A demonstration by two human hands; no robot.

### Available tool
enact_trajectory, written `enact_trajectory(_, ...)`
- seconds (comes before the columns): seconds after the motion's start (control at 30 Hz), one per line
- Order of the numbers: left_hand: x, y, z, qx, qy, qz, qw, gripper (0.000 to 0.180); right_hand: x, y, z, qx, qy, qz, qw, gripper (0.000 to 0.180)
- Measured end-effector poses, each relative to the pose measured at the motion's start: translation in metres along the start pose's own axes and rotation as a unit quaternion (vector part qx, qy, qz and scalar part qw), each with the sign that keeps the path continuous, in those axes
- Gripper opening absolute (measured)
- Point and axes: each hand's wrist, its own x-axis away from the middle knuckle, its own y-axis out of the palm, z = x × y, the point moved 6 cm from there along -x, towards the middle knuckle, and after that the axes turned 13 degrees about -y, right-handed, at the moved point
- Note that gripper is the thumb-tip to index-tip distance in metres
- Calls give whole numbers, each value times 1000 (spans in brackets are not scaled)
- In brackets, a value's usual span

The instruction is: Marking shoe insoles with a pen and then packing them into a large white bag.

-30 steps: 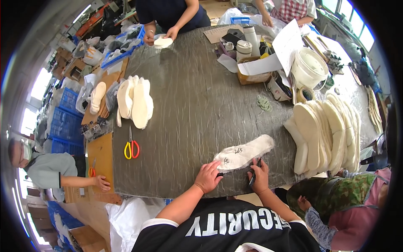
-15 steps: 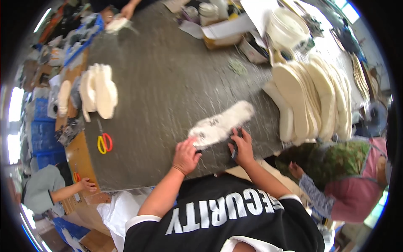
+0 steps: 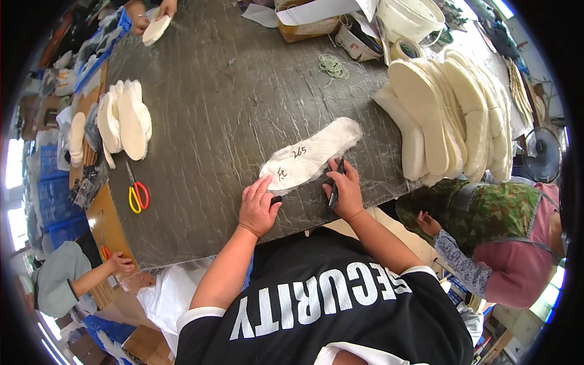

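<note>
A white fleecy insole [image 3: 316, 152] with black handwritten marks lies slantwise on the dark table before me. At its near left end, the fingertips of my left hand [image 3: 258, 210] rest on the edge. A small black marker cap [image 3: 276, 199] sticks out between that hand's thumb and fingers. My right hand [image 3: 345, 193] is closed around a black marker [image 3: 333, 194] beside the insole's near right edge. The marker stands tilted, its upper end showing above the fingers.
Bundled insoles [image 3: 420, 109] stand at the right, and a smaller stack [image 3: 128, 118] at the left near scissors [image 3: 139, 196]. Rubber bands [image 3: 333, 67], a box [image 3: 310, 24] and a white bucket [image 3: 410, 18] are at the back. Co-workers stand at both sides; another's hands hold an insole [image 3: 157, 30].
The whole view has shifted, so the table's contents appear higher. Both hands stay beside the insole, the marker still in the right. At the far left, the co-worker's insole has turned.
</note>
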Motion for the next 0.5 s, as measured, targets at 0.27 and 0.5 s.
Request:
enact_trajectory(0.27,-2,-2,1,-1,2,3,1000,22,0,3,1,5,-4,-9,1000,44)
enact_trajectory(0.5,2,-1,-1,-5,-7,-1,1000,22,3,7,1,-5,-4,-19,1000,45)
